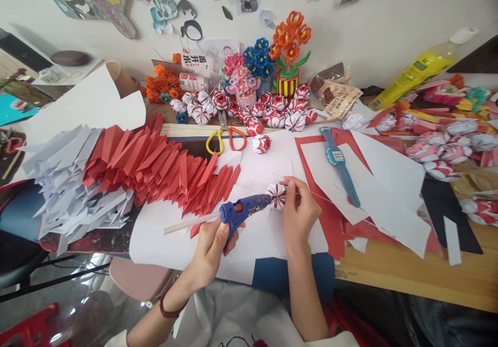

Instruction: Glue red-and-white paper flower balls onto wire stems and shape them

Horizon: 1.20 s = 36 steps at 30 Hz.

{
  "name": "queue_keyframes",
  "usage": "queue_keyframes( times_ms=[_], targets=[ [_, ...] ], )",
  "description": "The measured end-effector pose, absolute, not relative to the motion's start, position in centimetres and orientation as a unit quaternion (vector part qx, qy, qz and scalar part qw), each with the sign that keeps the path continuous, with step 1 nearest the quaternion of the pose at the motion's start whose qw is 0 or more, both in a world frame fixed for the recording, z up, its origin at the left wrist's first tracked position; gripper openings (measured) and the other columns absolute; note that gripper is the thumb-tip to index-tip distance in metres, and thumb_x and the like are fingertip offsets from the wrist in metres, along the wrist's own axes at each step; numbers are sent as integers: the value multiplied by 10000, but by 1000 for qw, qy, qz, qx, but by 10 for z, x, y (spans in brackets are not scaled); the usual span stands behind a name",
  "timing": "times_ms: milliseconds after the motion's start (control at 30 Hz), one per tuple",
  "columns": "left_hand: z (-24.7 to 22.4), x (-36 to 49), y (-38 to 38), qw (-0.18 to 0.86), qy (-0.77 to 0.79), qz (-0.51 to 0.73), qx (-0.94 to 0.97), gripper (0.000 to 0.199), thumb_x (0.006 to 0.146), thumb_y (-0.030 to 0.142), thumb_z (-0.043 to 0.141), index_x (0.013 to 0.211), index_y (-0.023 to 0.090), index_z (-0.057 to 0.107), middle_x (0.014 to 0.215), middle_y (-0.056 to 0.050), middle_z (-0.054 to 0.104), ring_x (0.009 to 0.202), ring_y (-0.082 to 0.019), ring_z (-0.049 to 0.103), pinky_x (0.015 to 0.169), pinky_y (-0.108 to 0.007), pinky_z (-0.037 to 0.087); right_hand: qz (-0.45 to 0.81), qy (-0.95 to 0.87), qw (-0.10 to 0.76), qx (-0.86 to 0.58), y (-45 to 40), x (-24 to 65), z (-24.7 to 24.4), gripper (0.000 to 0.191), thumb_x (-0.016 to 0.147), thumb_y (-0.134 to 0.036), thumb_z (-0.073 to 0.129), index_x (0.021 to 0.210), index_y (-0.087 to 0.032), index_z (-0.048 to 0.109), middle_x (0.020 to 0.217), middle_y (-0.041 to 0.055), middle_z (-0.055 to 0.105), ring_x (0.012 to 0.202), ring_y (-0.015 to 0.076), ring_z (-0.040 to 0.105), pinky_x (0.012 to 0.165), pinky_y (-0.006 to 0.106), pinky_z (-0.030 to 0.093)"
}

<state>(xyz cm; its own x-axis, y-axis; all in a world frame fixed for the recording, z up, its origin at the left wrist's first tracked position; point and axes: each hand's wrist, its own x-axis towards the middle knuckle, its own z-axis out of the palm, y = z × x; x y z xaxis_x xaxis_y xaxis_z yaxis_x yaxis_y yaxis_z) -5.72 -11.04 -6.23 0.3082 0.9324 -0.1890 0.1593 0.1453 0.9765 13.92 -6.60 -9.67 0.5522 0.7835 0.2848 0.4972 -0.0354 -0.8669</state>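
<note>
My left hand (pixel 213 243) is wrapped round the handle of a blue hot glue gun (pixel 246 209), a pale glue stick (pixel 190 222) jutting from its back end. The nozzle points right and meets the edge of a red-and-white folded paper flower (pixel 277 195), or stops just short of it. Thumb and fingers of my right hand (pixel 299 207) pinch the flower at its right side. Under both hands lies white paper (pixel 163 238). Another red-and-white paper flower (pixel 261 143) sits beyond, near scissors (pixel 226 140) with yellow and orange handles.
Folded red paper strips (pixel 155 165) and white strips (pixel 81 181) are heaped at the left. Finished paper flowers (pixel 276 111) crowd the back, near orange flowers in a striped pot (pixel 288 83). A blue watch (pixel 338 160) rests on paper sheets at right; a yellow bottle (pixel 420 69) leans behind.
</note>
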Motion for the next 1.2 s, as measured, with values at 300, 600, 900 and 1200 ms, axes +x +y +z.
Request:
queue_keyframes(
  times_ms=[300, 600, 900, 1200],
  targets=[
    [-58, -55, -109, 572, 489, 329, 570, 468, 1056, 493, 299, 1015, 127, 587, 570, 48, 430, 503, -94, 377, 521, -250, 281, 135, -454, 527, -705, -66, 139, -96, 274, 1016, -308, 486, 1033, -182, 729, 911, 49, 778, 751, 153, 692, 674, 248, 502],
    [-59, -55, -110, 570, 494, 327, 569, 454, 1057, 493, 303, 1015, 135, 580, 574, 50, 432, 500, -90, 379, 517, -244, 285, 139, -454, 529, -703, -66, 139, -96, 257, 1016, -289, 495, 1032, -181, 727, 908, 38, 776, 748, 138, 684, 679, 232, 499],
    [-56, -55, -109, 565, 504, 322, 569, 482, 1050, 510, 293, 975, 129, 579, 562, 42, 436, 498, -98, 384, 513, -248, 279, 142, -452, 525, -707, -66, 139, -95, 278, 1017, -315, 485, 1042, -184, 729, 911, 51, 778, 742, 156, 689, 669, 249, 501],
    [-57, -55, -110, 567, 509, 319, 563, 499, 1046, 526, 289, 977, 125, 577, 562, 36, 438, 499, -98, 380, 507, -245, 276, 144, -452, 525, -707, -66, 139, -95, 288, 1019, -326, 477, 1041, -185, 727, 921, 58, 778, 755, 162, 693, 675, 258, 504]
  ],
)
